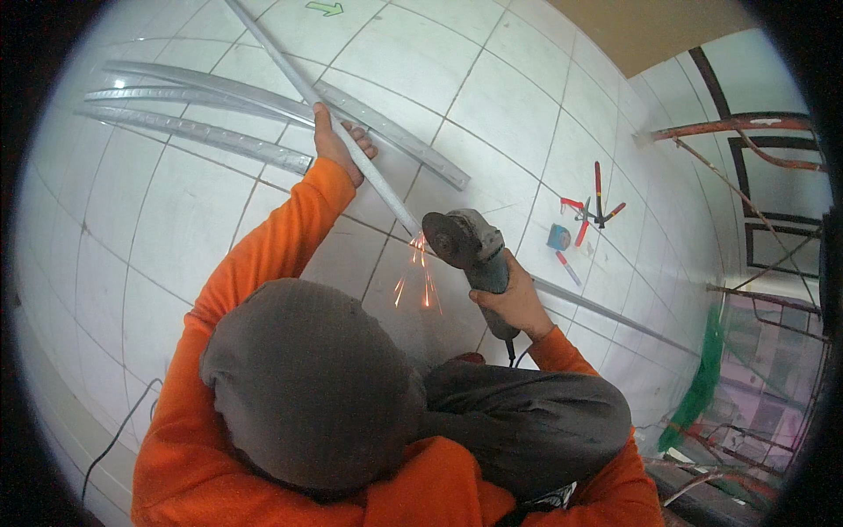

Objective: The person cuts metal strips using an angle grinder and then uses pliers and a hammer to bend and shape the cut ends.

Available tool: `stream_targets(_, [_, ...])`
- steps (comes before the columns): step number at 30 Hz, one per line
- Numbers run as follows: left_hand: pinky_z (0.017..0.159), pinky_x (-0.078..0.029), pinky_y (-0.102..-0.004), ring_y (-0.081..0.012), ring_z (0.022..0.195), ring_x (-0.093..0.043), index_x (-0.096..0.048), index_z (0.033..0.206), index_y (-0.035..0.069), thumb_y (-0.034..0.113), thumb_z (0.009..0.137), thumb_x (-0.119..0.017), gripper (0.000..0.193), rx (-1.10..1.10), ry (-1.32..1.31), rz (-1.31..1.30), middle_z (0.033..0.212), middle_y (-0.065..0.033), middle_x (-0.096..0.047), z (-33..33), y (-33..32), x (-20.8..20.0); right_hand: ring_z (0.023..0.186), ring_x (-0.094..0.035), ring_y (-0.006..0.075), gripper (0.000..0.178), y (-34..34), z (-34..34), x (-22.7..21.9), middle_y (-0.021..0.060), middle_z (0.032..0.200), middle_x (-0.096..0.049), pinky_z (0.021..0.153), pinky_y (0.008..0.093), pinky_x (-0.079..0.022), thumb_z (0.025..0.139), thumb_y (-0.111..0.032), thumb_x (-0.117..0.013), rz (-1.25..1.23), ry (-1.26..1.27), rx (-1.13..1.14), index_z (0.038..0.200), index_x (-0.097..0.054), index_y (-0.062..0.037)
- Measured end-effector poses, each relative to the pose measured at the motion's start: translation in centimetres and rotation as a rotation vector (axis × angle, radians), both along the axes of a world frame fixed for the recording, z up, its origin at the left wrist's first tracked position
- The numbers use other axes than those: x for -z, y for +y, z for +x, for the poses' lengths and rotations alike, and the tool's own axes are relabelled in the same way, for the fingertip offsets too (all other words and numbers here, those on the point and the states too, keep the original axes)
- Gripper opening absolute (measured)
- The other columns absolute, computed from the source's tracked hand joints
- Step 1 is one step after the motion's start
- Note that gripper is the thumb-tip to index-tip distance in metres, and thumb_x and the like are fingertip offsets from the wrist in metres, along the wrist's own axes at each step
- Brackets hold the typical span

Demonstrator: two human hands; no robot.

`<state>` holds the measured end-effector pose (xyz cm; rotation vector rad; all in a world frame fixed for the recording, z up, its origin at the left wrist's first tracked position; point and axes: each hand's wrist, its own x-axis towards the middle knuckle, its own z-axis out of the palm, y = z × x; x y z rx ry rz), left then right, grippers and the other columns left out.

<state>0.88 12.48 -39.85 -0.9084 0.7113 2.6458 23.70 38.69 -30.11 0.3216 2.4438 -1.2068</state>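
My left hand (341, 147) is closed around a long, thin galvanised metal profile (383, 191), which slants from the far left down toward the middle. In my right hand (518, 303) is an angle grinder (487, 268), held by its body with the cord trailing below. Its dark disc (449, 239) is at the near end of the profile. Orange sparks (423, 274) spray from that end toward me. Whether the disc has gone through the metal cannot be made out.
Several metal channels (206, 136) lie on the white tiled floor (518, 114) by my left hand. At right are red-handled hand tools (599, 198), a blue tape measure (558, 236) and a thin metal strip (623, 319). Red scaffold frames (773, 125) and green netting (698, 391) stand farther right.
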Motion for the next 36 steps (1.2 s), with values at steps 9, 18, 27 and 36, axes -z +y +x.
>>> stream_targets(9, [0.047,-0.03,-0.0302,-0.0161,0.051,-0.033,-0.043,0.078,0.011,0.076,0.086,-0.044,0.066,-0.014,0.03,0.121,0.063,-0.0005,-0.034,0.2,0.1,-0.3,0.099,-0.063,0.0304,0.064,0.9,0.6,0.9,0.0181,0.107,-0.065,0.091,0.0395,-0.049,0.068,-0.023,-0.082,-0.02,0.062,-0.038,0.12,-0.053,-0.0009])
stream_targets(18, [0.046,-0.03,-0.0306,-0.0158,0.05,-0.033,-0.043,0.076,0.011,0.075,0.087,-0.043,0.065,0.001,0.031,0.148,0.061,-0.0003,-0.035,0.2,-0.1,-0.1,0.103,-0.064,0.0309,0.07,0.6,0.3,0.3,0.0194,0.111,-0.065,0.093,0.0393,-0.048,0.068,-0.023,-0.082,0.042,0.039,-0.067,0.126,-0.05,-0.0005])
stream_targets(27, [0.046,-0.029,-0.0304,-0.0153,0.048,-0.032,-0.043,0.074,0.013,0.076,0.087,-0.042,0.065,-0.004,0.028,0.14,0.06,0.0004,-0.033,0.2,-0.1,0.0,0.101,-0.065,0.0297,0.071,0.5,0.4,0.3,0.0186,0.109,-0.066,0.091,0.0381,-0.049,0.068,-0.021,-0.082,0.012,0.031,-0.065,0.128,-0.05,-0.0009])
stream_targets(36, [0.045,-0.03,-0.0303,-0.0152,0.048,-0.032,-0.042,0.076,0.013,0.075,0.088,-0.042,0.064,-0.012,0.053,0.116,0.059,0.0002,-0.033,0.3,-0.2,0.4,0.102,-0.065,0.0273,0.065,-0.1,0.2,-0.3,0.0182,0.108,-0.066,0.09,0.0377,-0.049,0.069,-0.022,-0.08,-0.011,0.007,-0.044,0.124,-0.052,-0.0015])
